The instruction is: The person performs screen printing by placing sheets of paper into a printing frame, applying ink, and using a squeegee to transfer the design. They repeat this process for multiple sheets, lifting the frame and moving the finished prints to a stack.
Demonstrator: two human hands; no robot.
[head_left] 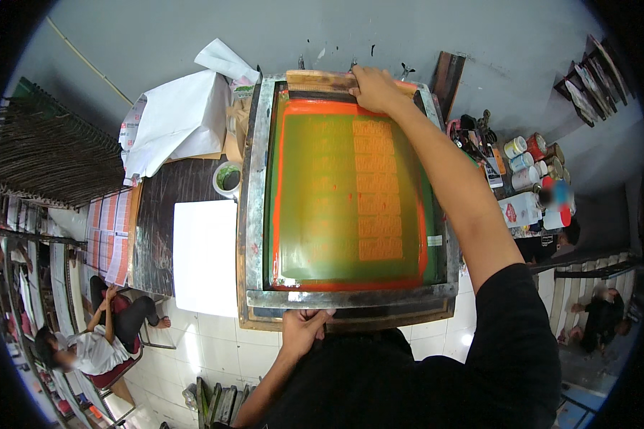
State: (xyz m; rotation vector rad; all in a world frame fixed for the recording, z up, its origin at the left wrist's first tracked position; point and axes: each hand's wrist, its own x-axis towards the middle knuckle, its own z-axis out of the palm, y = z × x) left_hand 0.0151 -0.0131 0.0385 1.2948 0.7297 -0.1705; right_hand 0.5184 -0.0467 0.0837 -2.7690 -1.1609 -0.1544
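1. The wooden squeegee (315,82) stands at the far end of the mesh screen (318,193), touching or just beyond a band of orange ink (322,107).
2. The right hand (372,89) grasps it right of its middle, fingers over the top; their tips are hidden.
3. The step in hand looks like spreading ink; a pull nearward would call for a level blade and even pressure.
4. The left hand (305,332) sits curled at the near bar of the metal frame (358,297); whether it clenches that bar, I cannot tell.
5. Whatever lies beneath the screen is hidden; the crowded cans (521,159) rightward overlap.
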